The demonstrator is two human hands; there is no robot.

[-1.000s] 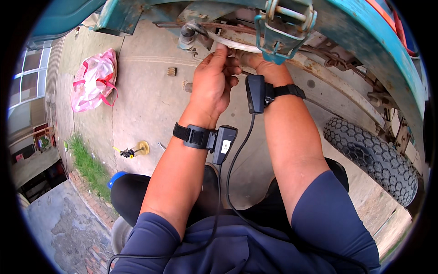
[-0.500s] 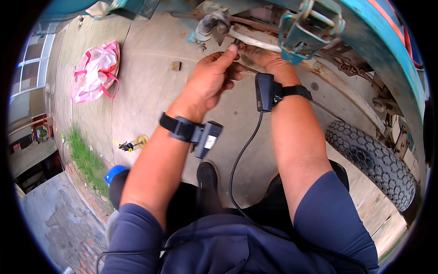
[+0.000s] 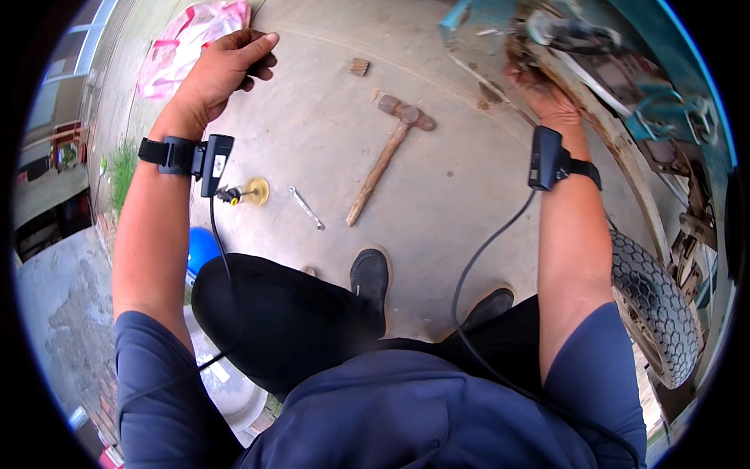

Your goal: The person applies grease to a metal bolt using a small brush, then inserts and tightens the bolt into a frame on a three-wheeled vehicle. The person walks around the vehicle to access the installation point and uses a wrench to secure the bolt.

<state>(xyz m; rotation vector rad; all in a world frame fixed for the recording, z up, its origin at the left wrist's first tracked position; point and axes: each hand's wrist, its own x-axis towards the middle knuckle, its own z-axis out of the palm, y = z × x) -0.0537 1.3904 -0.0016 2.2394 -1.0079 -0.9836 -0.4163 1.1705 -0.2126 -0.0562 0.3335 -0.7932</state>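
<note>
Over the left side, near a pink-and-white plastic bag [image 3: 183, 47], my left hand [image 3: 223, 70] is raised with curled fingers and the thumb lying along them; whatever they hold, if anything, is hidden. My right hand [image 3: 547, 98] reaches up beside a rusty bar [image 3: 605, 133] under the teal vehicle frame [image 3: 656, 39]. Its fingertips are blurred and partly hidden against the metal parts there. On the concrete between my arms lies a wooden-handled hammer [image 3: 383, 160]. Left of it is a combination wrench [image 3: 305, 208].
A small brownish block [image 3: 359, 67] lies beyond the hammer. A yellow round object [image 3: 255, 191] with a black fitting stands by my left forearm. At my right, a treaded tyre [image 3: 656, 313] sits under the vehicle. A blue rounded object [image 3: 203, 252] is beside my left knee.
My left hand has left the metal parts under the vehicle and swung left toward the bag. My view has shifted, bringing the hammer and wrench into sight. My right hand remains by the metal parts.
</note>
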